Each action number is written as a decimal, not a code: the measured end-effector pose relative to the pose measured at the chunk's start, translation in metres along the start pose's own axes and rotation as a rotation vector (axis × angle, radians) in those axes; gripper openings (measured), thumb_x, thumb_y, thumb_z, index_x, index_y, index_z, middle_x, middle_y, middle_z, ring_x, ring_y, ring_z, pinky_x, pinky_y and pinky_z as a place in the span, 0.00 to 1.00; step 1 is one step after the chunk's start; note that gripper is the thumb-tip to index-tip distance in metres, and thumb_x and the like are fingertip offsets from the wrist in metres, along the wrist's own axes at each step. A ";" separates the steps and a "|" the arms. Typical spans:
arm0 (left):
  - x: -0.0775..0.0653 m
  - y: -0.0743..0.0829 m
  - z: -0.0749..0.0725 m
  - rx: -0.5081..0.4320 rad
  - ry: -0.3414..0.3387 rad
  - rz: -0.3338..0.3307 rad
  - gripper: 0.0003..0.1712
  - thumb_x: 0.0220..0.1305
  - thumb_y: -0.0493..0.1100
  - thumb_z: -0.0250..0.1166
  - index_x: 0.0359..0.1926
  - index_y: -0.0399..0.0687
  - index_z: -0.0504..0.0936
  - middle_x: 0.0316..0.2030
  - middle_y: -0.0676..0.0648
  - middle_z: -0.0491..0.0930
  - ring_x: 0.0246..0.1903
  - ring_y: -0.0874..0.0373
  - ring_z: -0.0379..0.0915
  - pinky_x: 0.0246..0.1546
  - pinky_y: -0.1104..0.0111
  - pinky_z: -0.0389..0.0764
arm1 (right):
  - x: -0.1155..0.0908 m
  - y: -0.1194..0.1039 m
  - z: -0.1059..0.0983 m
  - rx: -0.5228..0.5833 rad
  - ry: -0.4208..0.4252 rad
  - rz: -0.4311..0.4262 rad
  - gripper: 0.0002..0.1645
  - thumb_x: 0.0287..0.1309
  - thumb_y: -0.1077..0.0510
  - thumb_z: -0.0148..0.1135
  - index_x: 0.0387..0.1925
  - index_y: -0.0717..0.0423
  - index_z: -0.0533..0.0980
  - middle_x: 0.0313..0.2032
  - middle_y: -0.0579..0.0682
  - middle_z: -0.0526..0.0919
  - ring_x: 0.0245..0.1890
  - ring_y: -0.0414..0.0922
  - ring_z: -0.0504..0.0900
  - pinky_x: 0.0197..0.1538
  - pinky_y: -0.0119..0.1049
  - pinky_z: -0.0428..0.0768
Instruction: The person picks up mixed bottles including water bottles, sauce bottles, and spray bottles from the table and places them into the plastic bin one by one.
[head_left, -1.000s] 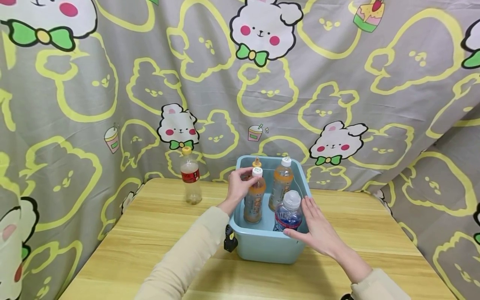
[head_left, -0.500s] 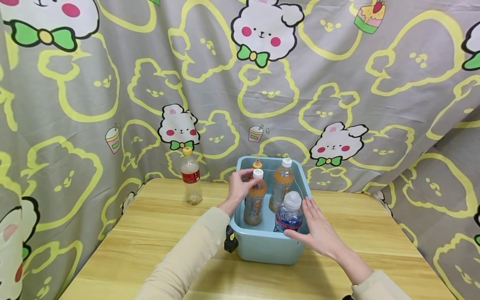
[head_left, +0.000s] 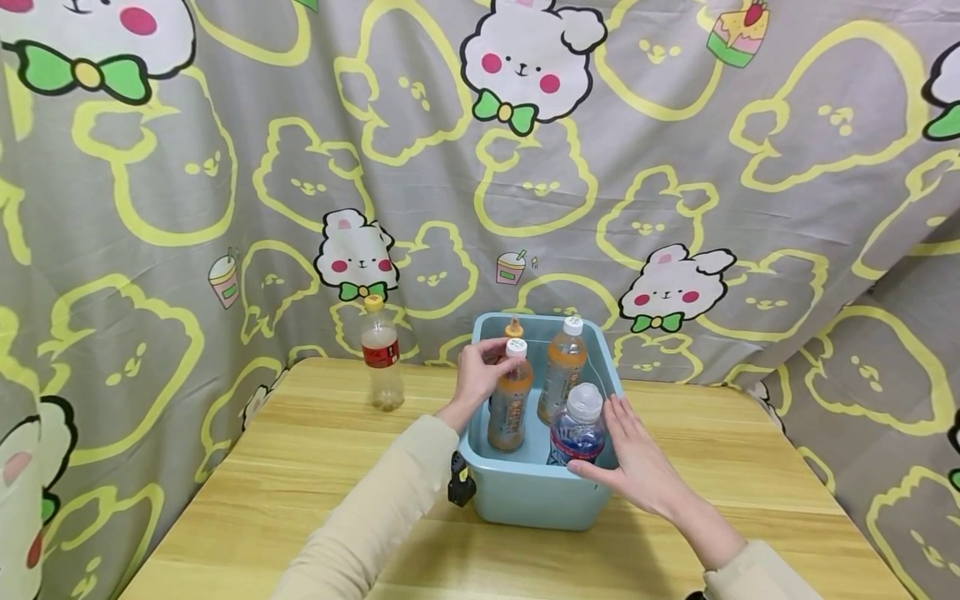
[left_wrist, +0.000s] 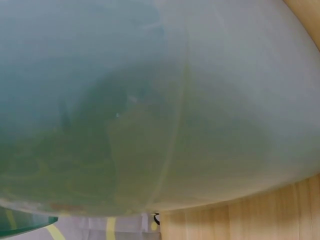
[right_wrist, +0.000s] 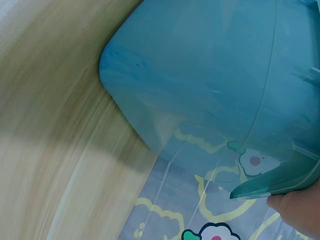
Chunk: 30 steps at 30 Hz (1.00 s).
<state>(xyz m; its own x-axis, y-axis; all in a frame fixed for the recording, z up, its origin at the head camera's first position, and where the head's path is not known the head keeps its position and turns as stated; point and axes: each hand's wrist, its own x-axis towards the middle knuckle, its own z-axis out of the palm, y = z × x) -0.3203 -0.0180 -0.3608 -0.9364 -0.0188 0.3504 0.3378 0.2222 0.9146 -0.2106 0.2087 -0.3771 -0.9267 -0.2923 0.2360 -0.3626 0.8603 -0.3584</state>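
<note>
A light blue plastic bin [head_left: 536, 500] stands on the table. In its near left part my left hand [head_left: 480, 372] pinches the neck of a white-capped drink bottle [head_left: 510, 417] with an orange top band, held upright. My right hand [head_left: 645, 462] rests on the bin's right rim, fingers straight and thumb on the near right corner. Beside that thumb is a clear-capped bottle with a blue label [head_left: 576, 433]. Behind it leans a second white-capped bottle [head_left: 564, 371]. An orange-yellow cap [head_left: 513, 327] shows at the back left, its bottle mostly hidden by my left hand.
A bottle with a red label and yellow cap [head_left: 384, 367] stands left of the bin on the wooden table [head_left: 322, 467]. A black clip-like object [head_left: 461, 481] is at the bin's left side. Patterned curtain [head_left: 420, 192] hangs behind. Both wrist views mostly show the bin's outer wall [right_wrist: 200, 75].
The white-capped bottle in my left hand has sunk very slightly inside the bin. My right hand keeps its place on the rim.
</note>
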 end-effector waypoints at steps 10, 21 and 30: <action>0.001 0.000 0.000 0.012 -0.003 -0.001 0.23 0.47 0.41 0.69 0.47 0.40 0.78 0.40 0.44 0.79 0.39 0.54 0.76 0.40 0.68 0.76 | 0.000 0.000 -0.001 -0.001 -0.012 0.004 0.62 0.44 0.29 0.56 0.64 0.69 0.46 0.65 0.65 0.44 0.65 0.56 0.39 0.61 0.55 0.49; -0.002 0.001 -0.002 -0.005 -0.004 0.014 0.25 0.47 0.41 0.69 0.48 0.37 0.76 0.42 0.42 0.78 0.43 0.47 0.73 0.45 0.59 0.73 | 0.000 -0.001 0.000 -0.002 -0.005 -0.004 0.61 0.44 0.30 0.56 0.64 0.69 0.47 0.65 0.64 0.45 0.65 0.57 0.40 0.61 0.55 0.50; -0.005 -0.002 -0.015 0.038 -0.007 0.018 0.27 0.47 0.43 0.69 0.50 0.37 0.74 0.44 0.41 0.76 0.44 0.50 0.72 0.43 0.62 0.75 | 0.000 0.000 -0.001 0.000 -0.004 -0.007 0.61 0.44 0.30 0.56 0.64 0.70 0.47 0.65 0.65 0.45 0.65 0.56 0.39 0.61 0.55 0.49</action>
<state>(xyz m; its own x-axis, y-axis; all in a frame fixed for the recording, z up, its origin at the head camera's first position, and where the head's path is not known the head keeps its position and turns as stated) -0.3151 -0.0331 -0.3616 -0.9308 -0.0072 0.3655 0.3513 0.2590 0.8997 -0.2107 0.2089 -0.3761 -0.9247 -0.2994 0.2351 -0.3686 0.8585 -0.3565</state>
